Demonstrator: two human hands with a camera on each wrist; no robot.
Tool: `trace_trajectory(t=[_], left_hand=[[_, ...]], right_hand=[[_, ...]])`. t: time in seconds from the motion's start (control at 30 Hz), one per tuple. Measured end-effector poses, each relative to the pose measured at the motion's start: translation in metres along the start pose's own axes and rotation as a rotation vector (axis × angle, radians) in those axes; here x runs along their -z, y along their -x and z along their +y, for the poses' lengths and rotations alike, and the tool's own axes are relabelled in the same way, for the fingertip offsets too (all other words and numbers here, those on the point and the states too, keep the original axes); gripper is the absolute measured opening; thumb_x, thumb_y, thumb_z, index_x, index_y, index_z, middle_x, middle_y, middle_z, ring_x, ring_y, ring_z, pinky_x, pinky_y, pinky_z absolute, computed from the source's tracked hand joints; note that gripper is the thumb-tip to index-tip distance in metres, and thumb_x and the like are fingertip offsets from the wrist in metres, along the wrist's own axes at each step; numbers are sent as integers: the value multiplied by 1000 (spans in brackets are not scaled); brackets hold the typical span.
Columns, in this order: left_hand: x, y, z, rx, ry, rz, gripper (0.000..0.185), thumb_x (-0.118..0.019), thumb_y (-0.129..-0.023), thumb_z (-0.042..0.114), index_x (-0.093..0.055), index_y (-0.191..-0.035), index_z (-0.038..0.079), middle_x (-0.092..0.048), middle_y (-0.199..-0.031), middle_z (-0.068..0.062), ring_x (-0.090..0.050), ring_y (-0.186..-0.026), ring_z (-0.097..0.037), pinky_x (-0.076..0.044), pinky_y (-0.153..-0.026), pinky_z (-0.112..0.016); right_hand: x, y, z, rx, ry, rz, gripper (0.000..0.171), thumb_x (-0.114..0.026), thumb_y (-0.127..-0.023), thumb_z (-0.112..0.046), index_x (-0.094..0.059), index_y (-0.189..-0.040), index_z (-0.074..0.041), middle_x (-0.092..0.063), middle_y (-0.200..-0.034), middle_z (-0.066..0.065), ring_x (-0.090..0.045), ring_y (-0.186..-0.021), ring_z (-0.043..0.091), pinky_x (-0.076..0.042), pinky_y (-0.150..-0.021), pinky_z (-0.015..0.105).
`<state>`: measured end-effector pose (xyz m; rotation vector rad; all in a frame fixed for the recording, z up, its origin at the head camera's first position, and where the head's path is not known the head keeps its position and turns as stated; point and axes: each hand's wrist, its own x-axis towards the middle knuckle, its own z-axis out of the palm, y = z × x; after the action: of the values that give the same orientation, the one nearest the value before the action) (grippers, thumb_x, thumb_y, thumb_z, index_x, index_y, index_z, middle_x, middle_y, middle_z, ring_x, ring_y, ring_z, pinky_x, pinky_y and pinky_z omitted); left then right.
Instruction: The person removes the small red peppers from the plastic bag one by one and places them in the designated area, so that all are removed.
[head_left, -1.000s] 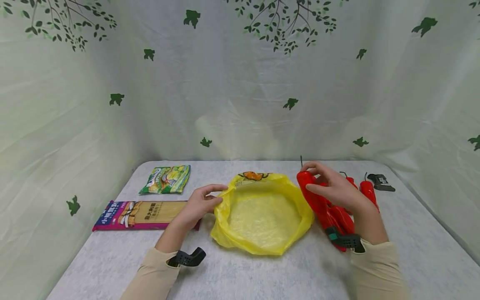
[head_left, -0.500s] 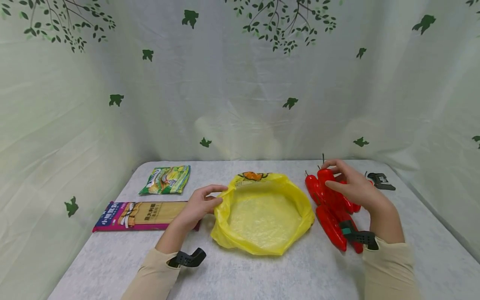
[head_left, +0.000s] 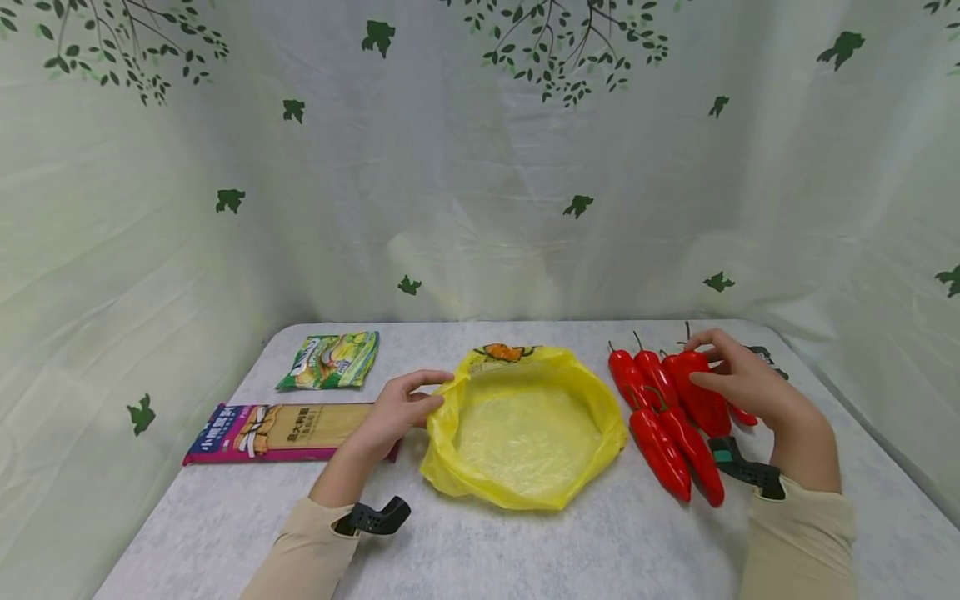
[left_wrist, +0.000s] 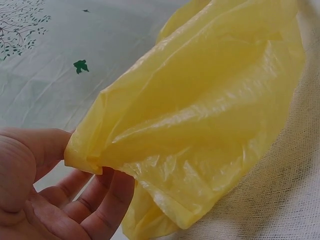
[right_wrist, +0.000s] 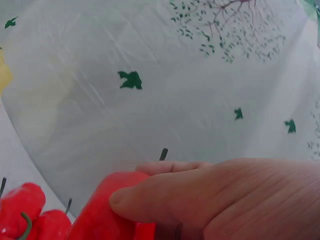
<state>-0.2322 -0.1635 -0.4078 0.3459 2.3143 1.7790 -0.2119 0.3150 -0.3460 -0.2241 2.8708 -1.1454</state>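
A yellow plastic bag (head_left: 517, 497) stands with its mouth spread wide in the middle of the table. My left hand (head_left: 401, 410) pinches its left rim; in the left wrist view thumb and fingers meet on the folded edge of the bag (left_wrist: 200, 115). My right hand (head_left: 738, 379) grips a large red chili pepper (head_left: 693, 390) near its stem end, stem pointing up. Thumb on its side, that pepper (right_wrist: 100, 212) partly fills the bottom of the right wrist view. Several other red chili peppers (head_left: 658, 457) lie on the table to the left of and below this hand.
A green snack packet (head_left: 330, 360) lies at the back left, with a long pasta packet (head_left: 300, 429) in front of it. Behind my right hand a small black item (head_left: 767, 358) is partly hidden. White curtains (head_left: 480, 208) with leaf prints surround the table (head_left: 480, 558).
My right hand has moved right, away from the bag, with the chili pepper still in its grip, uncovering the peppers lying on the table. The left hand and bag have stayed put.
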Motion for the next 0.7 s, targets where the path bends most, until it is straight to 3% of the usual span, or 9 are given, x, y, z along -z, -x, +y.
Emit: trace_trajectory(t=[0.2,0.37,0.7], left_hand=[[-1,0,-2,6,2,7,38,-58,-100,12,-58,-138,13,-60,-134,-20,-68,-88,-14,-58,-73,-29],[0,0,-2,4,1,9,38,-58,-100,12,-58,-138,13,-60,-134,-20,-68,-88,-15,-58,-73,-28],[-1,0,1,14,-2,17,38,-58,-100,11,-59,-138,13,-58,-138,-20,-68,-89,-14,-58,-73,-28]], right_hand=[[2,-3,19,-64,10,-25,47,-60,-98,-20,-39,-138,-4,-47,-136,33,-53,-115,45,-59,-78,46],[2,-6,33,-136,19,-58,47,-59,-98,-20,-38,-137,-5,-44,-137,33,-52,-114,46,-58,-73,41],[0,-9,52,-158,10,-93,38,-61,-94,-14,-42,-125,0,-52,-116,28,-56,-94,29,-54,-69,34]])
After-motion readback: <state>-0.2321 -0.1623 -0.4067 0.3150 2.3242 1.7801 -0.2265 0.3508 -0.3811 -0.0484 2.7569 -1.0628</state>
